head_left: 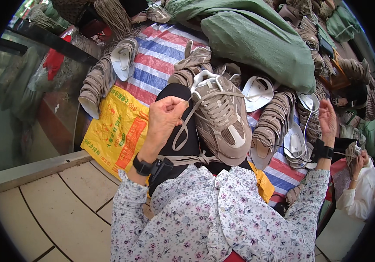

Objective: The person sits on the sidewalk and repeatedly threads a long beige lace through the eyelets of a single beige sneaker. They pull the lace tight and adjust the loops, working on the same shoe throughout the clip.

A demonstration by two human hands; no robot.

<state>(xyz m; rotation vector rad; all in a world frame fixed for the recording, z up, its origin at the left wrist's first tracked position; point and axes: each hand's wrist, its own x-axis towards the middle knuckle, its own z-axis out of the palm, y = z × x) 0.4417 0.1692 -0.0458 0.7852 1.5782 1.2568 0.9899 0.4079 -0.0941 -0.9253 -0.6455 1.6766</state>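
Observation:
A beige and brown sneaker rests on my lap, toe toward me, its taupe lace threaded through the eyelets. Beside its collar, my left hand is closed in a pinch on the shoelace, which hangs in a loop along the shoe's left side. Another length of lace crosses the shoe's opening toward the right. My right hand is raised well to the right, away from the sneaker, with its fingers curled; what they hold, if anything, I cannot make out. A bundle of laces lies across my lap below the toe.
Stacked shoe uppers stand to the right, with another row at the left. A striped sheet lies under them. Beyond are a large green sack and a yellow bag. At the far right a co-worker's hand holds a shoe.

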